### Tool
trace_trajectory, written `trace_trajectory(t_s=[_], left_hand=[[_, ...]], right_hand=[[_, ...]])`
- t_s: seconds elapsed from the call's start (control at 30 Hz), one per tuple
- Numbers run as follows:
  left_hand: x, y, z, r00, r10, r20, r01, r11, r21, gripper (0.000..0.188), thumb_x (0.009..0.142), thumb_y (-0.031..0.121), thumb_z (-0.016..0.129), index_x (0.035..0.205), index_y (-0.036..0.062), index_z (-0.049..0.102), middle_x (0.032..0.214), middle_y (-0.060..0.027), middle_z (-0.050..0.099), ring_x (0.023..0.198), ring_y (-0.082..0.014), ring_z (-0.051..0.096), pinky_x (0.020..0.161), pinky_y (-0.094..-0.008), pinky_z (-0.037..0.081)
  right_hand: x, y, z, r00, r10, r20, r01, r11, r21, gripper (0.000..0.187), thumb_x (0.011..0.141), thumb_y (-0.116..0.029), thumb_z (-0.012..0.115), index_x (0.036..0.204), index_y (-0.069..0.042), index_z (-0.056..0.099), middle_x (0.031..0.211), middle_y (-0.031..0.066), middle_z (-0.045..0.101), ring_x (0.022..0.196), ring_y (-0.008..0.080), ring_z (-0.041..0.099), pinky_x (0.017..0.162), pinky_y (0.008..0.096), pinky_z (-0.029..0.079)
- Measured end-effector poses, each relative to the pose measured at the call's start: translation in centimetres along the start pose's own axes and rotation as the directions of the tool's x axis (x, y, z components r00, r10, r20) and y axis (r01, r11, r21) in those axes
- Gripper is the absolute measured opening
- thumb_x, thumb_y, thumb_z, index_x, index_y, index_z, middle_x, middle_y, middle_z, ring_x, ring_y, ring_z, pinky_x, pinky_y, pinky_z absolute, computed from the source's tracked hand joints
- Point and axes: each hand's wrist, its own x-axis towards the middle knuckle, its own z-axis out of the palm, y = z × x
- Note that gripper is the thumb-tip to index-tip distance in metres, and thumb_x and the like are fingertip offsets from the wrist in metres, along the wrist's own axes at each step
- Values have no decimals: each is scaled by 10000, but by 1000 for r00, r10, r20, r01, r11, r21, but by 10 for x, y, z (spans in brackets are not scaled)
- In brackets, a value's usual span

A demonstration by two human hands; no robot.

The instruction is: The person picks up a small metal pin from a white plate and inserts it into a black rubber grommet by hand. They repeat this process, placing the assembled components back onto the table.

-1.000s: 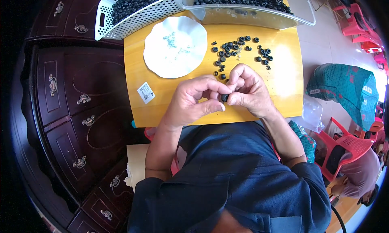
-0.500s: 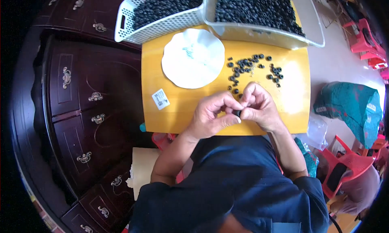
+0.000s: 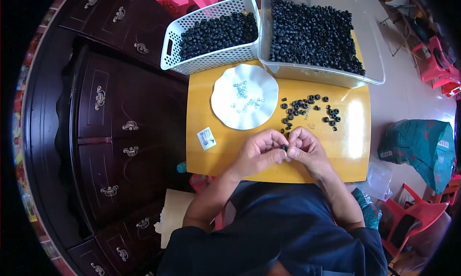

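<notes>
Over the near edge of the yellow table [image 3: 225, 153], my left hand [image 3: 261, 155] pinches a small round black part [image 3: 285, 148], likely a plastic ring or cap. Close against it, my right hand [image 3: 309, 155] has thumb and forefinger pressed together at the part's side; whatever lies between those fingertips is too small to make out. Just beyond my hands are scattered loose black parts [image 3: 298, 104] of the same look, with tiny clear pieces [image 3: 307, 114] among them. A white scalloped plate [image 3: 222, 103] to the left carries several small clear pieces [image 3: 242, 90].
At the table's far side stand a white perforated basket [image 3: 211, 56] and a clear plastic bin [image 3: 321, 76], both heaped with black parts. A white printed label [image 3: 206, 138] lies left. Dark wooden drawers [image 3: 129, 98] flank the table; a green bag [image 3: 418, 146] and red chair [image 3: 413, 213] are right.
The view has tilted, so table and containers appear lower and farther right. Both hands stay together at the black part, with the right fingers now drawn closer around it.
</notes>
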Motion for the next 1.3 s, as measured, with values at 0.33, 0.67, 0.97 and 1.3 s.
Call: trace_trajectory(t_s=[0.33,0.67,0.97,1.3], left_hand=[[88,120,-105,794,456,-403,-195,818,541,457,903,-2,685,1332,-46,535,1096,-97,681,902,-103,634,794,-231,533],[37,35,-94,910,275,-311,153,473,867,175,854,39,729,1029,29,736,939,-57,714,705,-120,649,657,-260,514],[29,14,-88,938,319,-132,101,112,989,114,842,78,738,951,45,739,915,-92,702,775,-264,676,705,-358,532],[39,18,-90,963,269,-20,35,-51,998,59,846,116,707,885,82,678,872,-70,657,876,-286,655,735,-430,533]], right_hand=[[-17,12,-10,993,-37,-114,28,997,-75,120,985,-104,657,1049,-67,564,861,19,634,812,108,610,766,249,494],[-24,1,-32,947,-214,-238,78,875,-477,93,970,-69,671,1017,-12,615,878,-8,627,790,72,596,737,237,497],[-17,-8,-22,835,-551,-2,90,141,-986,143,852,-17,729,992,-23,700,789,119,601,631,230,608,576,320,485],[-14,0,-14,848,-528,46,105,83,-991,176,845,-60,739,1014,-51,691,813,109,617,669,279,631,613,377,516]])
